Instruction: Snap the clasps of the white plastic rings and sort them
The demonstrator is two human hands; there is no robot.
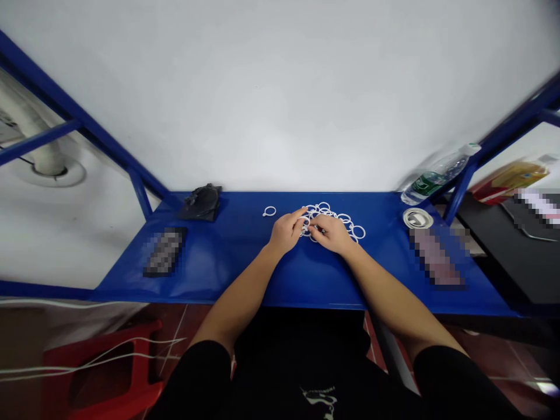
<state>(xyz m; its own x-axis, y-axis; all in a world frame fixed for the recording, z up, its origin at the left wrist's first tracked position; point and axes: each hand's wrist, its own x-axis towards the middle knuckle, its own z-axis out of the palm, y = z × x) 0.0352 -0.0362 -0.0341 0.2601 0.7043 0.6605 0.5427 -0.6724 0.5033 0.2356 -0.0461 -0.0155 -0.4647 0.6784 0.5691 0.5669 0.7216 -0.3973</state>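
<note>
Several white rings (359, 232), each with a small eyelet, lie in a loose pile on the blue table (236, 262). My left hand (286, 229) is at the pile's left side, its fingers closed on a white ring (305, 221). Just to the right, my right hand (329, 232) rests over the pile with thumb and forefinger pinched near that same ring; what lies between those fingertips is too small to make out. One single ring (270, 211) lies apart, to the left of the pile.
A black plastic bag (203, 202) and a blurred-out dark item (165, 252) lie on the left. At right are a leaning water bottle (437, 175), a tape roll (417, 219) and another blurred-out item (440, 256). A white wall (280, 105) rises behind; blue frame bars flank the table.
</note>
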